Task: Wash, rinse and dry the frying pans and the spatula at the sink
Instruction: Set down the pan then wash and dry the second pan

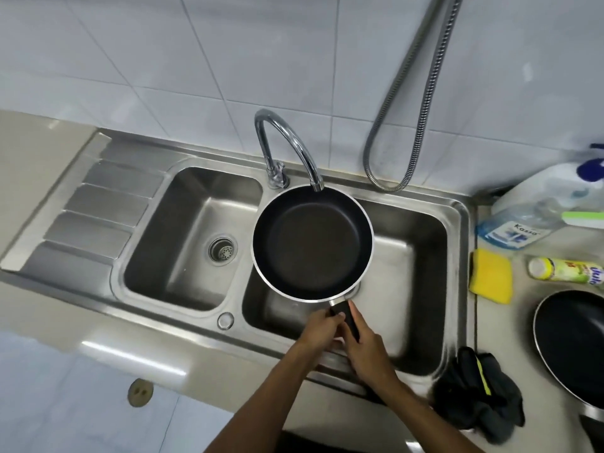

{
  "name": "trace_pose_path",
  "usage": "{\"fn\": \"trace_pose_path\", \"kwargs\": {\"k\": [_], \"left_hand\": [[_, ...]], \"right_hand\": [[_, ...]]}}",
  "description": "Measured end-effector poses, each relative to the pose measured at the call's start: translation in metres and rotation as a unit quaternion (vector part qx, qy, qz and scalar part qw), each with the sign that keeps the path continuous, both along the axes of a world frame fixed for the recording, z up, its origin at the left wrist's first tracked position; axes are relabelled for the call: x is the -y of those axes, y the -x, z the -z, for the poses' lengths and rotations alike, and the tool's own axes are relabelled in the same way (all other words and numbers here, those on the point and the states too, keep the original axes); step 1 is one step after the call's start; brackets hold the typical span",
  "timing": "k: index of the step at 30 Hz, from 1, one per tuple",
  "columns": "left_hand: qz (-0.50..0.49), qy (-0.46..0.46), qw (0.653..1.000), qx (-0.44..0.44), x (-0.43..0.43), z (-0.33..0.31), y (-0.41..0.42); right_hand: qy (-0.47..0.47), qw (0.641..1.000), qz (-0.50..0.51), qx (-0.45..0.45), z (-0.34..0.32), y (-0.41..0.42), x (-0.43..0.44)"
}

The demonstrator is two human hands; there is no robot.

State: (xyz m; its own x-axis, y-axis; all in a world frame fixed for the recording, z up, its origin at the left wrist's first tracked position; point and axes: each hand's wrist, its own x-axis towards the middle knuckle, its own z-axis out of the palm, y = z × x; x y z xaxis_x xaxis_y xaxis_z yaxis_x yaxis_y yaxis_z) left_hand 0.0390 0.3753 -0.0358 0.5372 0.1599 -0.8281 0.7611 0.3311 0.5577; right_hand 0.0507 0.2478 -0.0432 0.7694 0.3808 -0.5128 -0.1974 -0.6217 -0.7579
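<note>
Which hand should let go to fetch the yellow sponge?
Right, probably. The sponge lies on the counter right of the sink, nearest the right hand. The left hand also grips the frying pan by its handle, so it could hold it alone.

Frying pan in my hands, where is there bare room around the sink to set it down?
The ribbed drainboard left of the small basin is bare, as is the beige counter beyond it. The small basin holds only its strainer. The right counter is crowded: yellow sponge, clear bottle, yellow-green bottle, second pan, dark cloth.
</note>
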Motion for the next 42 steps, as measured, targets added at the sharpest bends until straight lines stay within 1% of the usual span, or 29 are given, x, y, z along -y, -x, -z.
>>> {"fn": "trace_pose_path", "kwargs": {"k": [9, 12, 16, 20, 22, 24, 26, 27, 28, 29, 31, 32, 33, 35, 37, 39, 42], "left_hand": [[0.047, 0.025, 0.998, -0.016, -0.017, 0.005, -0.012], [0.069, 0.042, 0.997, -0.009, -0.022, 0.006, -0.012], [0.095, 0.054, 0.994, 0.012, -0.03, 0.002, -0.007], [0.17, 0.023, 0.985, 0.036, -0.049, -0.014, -0.007], [0.211, -0.011, 0.976, 0.049, -0.068, -0.026, -0.014], [0.252, -0.071, 0.961, 0.086, -0.092, -0.037, -0.027], [0.287, -0.174, 0.931, 0.14, -0.12, -0.047, -0.048], [0.294, -0.24, 0.911, 0.161, -0.134, -0.053, -0.063], [0.299, -0.321, 0.878, 0.191, -0.147, -0.062, -0.08], [0.306, -0.409, 0.828, 0.23, -0.159, -0.07, -0.098], [0.315, -0.565, 0.699, 0.304, -0.179, -0.083, -0.132], [0.32, -0.621, 0.641, 0.318, -0.188, -0.088, -0.148], [0.338, -0.65, 0.606, 0.309, -0.197, -0.09, -0.161], [0.406, -0.659, 0.579, 0.255, -0.211, -0.091, -0.181], [0.465, -0.646, 0.572, 0.197, -0.22, -0.084, -0.19], [0.461, -0.643, 0.582, 0.187, -0.222, -0.073, -0.184], [0.39, -0.649, 0.617, 0.217, -0.216, -0.059, -0.166]], "right_hand": [[0.021, 0.999, 0.03, 0.001, 0.014, -0.001, -0.012], [0.017, 0.999, 0.048, 0.004, 0.008, 0.001, -0.018], [0.037, 0.998, 0.052, 0.015, 0.009, 0.004, -0.018], [0.067, 0.996, 0.043, 0.041, 0.014, 0.005, -0.022], [0.081, 0.995, 0.042, 0.047, 0.019, 0.006, -0.022], [0.093, 0.994, 0.046, 0.041, 0.026, 0.008, -0.02], [0.102, 0.993, 0.048, 0.044, 0.03, 0.009, -0.02], [0.106, 0.992, 0.047, 0.046, 0.029, 0.009, -0.022], [0.109, 0.992, 0.046, 0.048, 0.029, 0.009, -0.023], [0.114, 0.991, 0.044, 0.053, 0.03, 0.009, -0.023], [0.13, 0.989, 0.037, 0.058, 0.03, 0.009, -0.023], [0.138, 0.988, 0.034, 0.058, 0.029, 0.009, -0.023], [0.145, 0.987, 0.032, 0.059, 0.029, 0.009, -0.023], [0.151, 0.986, 0.028, 0.062, 0.025, 0.01, -0.024], [0.153, 0.986, 0.029, 0.065, 0.024, 0.01, -0.025], [0.151, 0.986, 0.03, 0.068, 0.025, 0.011, -0.024], [0.145, 0.987, 0.034, 0.066, 0.026, 0.011, -0.024]]}}
